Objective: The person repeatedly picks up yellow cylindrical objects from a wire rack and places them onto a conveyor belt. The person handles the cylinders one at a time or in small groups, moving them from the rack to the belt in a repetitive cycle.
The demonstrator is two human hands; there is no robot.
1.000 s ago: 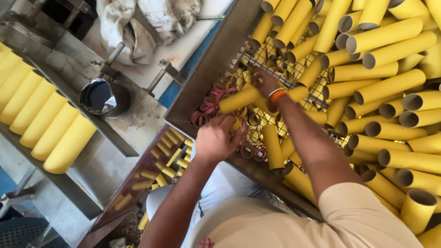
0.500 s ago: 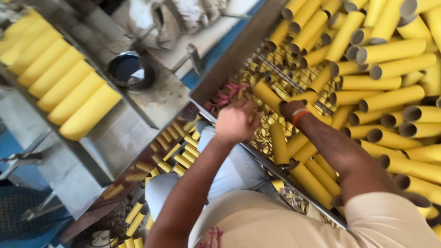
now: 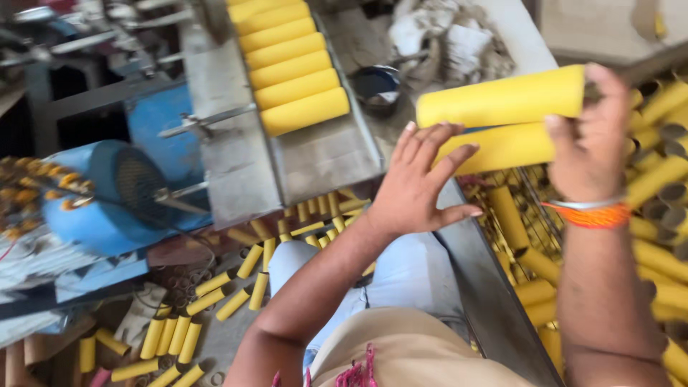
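Observation:
My right hand (image 3: pixel 595 136) grips the right ends of two long yellow cardboard tubes, held level one above the other. The upper tube (image 3: pixel 502 97) is fully in sight. The lower tube (image 3: pixel 505 147) is partly covered by my left hand (image 3: pixel 423 183), whose spread fingers rest against its left end without closing round it. An orange and silver band circles my right wrist. Both hands hover above the metal edge of a bin (image 3: pixel 487 287) that is full of more yellow tubes (image 3: pixel 659 179).
A sloped metal tray (image 3: pixel 315 158) at the upper middle carries a row of yellow tubes (image 3: pixel 294 64). A blue motor housing (image 3: pixel 107 193) sits at the left. A dark bowl (image 3: pixel 376 82) and rags (image 3: pixel 444 36) lie behind. Several short yellow tubes (image 3: pixel 179 330) litter the floor.
My right hand has lifted two tubes out of the bin and swung them left. My left hand rose from the bin to meet the lower tube. The view turned left.

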